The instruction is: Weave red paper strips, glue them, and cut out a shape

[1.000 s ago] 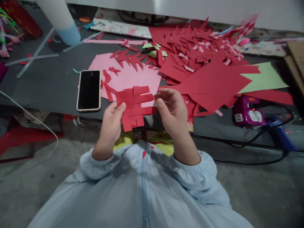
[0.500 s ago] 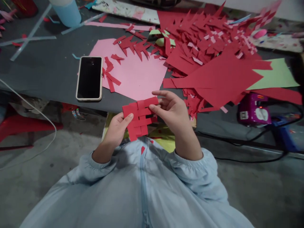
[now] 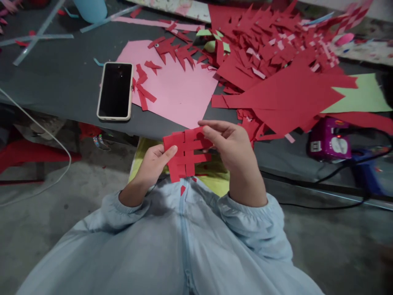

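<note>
On the near side of the pink sheet [image 3: 178, 90], the woven red paper [image 3: 181, 157] is held up in front of the table [image 3: 76, 82], its loose strip ends pointing right. The left hand [image 3: 153, 164] grips its left edge, thumb on top and other fingers underneath. The right hand [image 3: 235, 145] is at the strip ends, thumb and forefinger narrowly spaced; whether they pinch a strip, I cannot tell. Along the pink sheet's left edge lies a phone [image 3: 115, 92]; over its far part, a spiky red cutout [image 3: 166, 49]; to its right, heaped red scraps [image 3: 276, 53].
</note>
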{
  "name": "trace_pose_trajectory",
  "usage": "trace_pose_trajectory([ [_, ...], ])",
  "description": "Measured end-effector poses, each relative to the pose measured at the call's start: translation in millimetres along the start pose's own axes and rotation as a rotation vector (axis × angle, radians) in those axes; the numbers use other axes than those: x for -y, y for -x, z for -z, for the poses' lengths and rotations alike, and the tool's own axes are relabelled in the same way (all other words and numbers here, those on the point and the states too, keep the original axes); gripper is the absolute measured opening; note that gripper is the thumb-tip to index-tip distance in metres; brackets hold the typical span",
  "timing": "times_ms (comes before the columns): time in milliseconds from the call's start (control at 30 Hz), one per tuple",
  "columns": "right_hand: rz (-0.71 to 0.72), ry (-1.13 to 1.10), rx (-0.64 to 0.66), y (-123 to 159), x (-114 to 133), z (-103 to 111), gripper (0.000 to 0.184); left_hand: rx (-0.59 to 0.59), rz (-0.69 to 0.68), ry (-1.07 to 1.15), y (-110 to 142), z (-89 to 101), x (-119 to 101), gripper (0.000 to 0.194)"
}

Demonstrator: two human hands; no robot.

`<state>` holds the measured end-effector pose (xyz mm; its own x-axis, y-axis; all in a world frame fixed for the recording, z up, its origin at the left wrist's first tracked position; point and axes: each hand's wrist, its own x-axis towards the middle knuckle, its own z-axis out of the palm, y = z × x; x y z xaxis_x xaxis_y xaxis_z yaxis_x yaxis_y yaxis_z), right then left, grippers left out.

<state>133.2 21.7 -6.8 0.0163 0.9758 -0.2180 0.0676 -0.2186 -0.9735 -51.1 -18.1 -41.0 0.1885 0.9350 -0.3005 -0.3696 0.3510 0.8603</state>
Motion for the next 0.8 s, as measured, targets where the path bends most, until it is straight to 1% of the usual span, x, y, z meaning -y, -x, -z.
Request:
trace_pose_trajectory([
  [67, -0.012, 0.010, 0.045, 1, 1, 4, 0.030, 0.014, -0.001, -0.022, 1, 0.1, 3, 0.037],
  [133, 0.027, 0.050, 0.062, 2, 3, 7, 0.028, 0.018, -0.005, -0.047, 2, -0.6, 4, 0.036],
  [233, 0.108, 0.076, 0.023, 4, 5, 12, 0.028, 0.013, -0.019, -0.061, 2, -4.4, 3, 0.034],
  [333, 0.131, 0.056, -0.018, 7, 3, 16, 0.035, -0.027, -0.073, -0.011, -1, -11.4, -3, 0.033],
  [433, 0.082, 0.035, 0.012, 14, -2, 17, 0.045, -0.090, -0.146, 0.029, -7, -19.8, -12, 0.035],
  [567, 0.037, -0.004, 0.044, 26, -10, 13, 0.051, -0.138, -0.230, 0.019, -13, -30.2, -20, 0.039],
  [700, -0.063, -0.011, 0.127, 35, -12, 5, 0.050, -0.143, -0.260, 0.023, -15, -37.3, -18, 0.038],
  [800, -0.094, -0.075, 0.107, 36, -10, 2, 0.049, -0.137, -0.261, 0.022, -16, -39.4, -15, 0.038],
])
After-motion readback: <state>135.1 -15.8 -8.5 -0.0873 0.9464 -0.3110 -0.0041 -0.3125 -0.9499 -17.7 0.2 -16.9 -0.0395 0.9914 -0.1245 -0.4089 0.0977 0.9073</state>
